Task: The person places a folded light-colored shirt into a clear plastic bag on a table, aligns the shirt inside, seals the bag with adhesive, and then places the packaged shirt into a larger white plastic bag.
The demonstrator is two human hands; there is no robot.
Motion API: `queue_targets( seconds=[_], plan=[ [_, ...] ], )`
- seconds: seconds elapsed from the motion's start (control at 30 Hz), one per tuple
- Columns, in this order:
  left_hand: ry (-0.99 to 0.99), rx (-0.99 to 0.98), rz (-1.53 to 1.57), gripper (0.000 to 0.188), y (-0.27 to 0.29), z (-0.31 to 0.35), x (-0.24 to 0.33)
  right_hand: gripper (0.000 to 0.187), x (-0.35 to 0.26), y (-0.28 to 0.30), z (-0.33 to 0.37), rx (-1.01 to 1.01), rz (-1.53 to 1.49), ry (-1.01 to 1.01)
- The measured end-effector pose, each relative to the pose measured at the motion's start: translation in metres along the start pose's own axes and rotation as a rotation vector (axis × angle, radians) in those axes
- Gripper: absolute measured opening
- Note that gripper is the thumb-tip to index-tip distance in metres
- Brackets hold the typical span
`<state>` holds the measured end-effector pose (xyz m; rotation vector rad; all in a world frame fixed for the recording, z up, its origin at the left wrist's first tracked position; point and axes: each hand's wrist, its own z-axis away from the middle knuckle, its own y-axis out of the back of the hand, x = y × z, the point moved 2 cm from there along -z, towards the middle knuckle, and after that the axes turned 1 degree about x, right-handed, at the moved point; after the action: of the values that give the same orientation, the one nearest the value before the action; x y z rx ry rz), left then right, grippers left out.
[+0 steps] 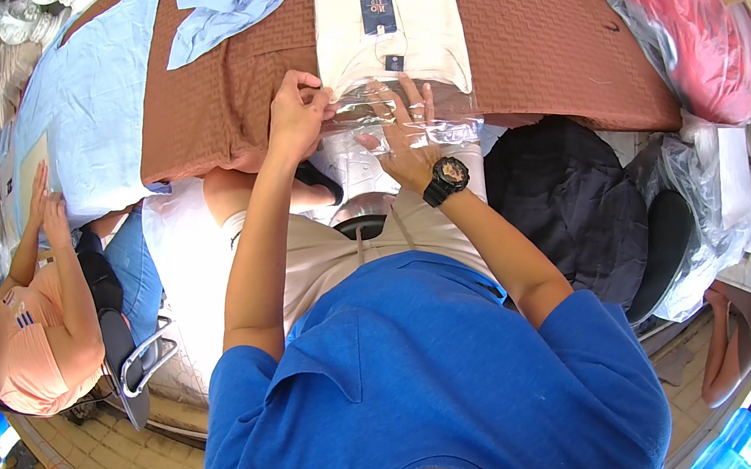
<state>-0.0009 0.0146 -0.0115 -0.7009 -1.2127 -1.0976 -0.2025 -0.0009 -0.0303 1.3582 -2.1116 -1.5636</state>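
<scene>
A folded cream garment (416,4) with a dark hang tag (375,1) lies in front of me on the brown-covered table. Clear plastic wrap, apparently a bag, (449,128) extends from its near end past the table edge. My left hand (301,116) pinches the plastic at the garment's near left corner, fingers closed. Spread and nearly flat, the fingers of my right hand (405,145) rest at the plastic by the garment's near end. Reflections hide whether they are under or over the film. A black watch is on my right wrist.
Light blue cloth (227,1) lies beyond my left hand, and more blue fabric (92,83) covers the table's left part. A co-worker (44,330) sits there with both hands on a flat piece. Plastic-wrapped red fabric (681,14) stands right; a black-covered item (569,202) is near my right arm.
</scene>
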Motion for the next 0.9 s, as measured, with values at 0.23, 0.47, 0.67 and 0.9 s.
queue_targets(
  seconds=[0.23,0.47,0.67,0.9],
  plan=[
    [0.012,0.003,-0.028,0.018,-0.001,-0.001,0.001,0.068,0.001,-0.009,-0.015,0.052,-0.094,-0.004],
    [0.029,0.005,-0.035,0.016,-0.001,0.001,0.005,0.066,-0.004,-0.012,-0.019,0.021,0.045,0.019],
    [0.009,-0.01,-0.017,0.015,0.001,-0.001,0.0,0.072,-0.005,-0.011,-0.01,0.018,0.048,0.015],
    [-0.033,-0.013,0.0,0.017,0.001,-0.001,-0.003,0.073,-0.003,-0.009,-0.003,-0.001,0.052,0.001]
  ],
)
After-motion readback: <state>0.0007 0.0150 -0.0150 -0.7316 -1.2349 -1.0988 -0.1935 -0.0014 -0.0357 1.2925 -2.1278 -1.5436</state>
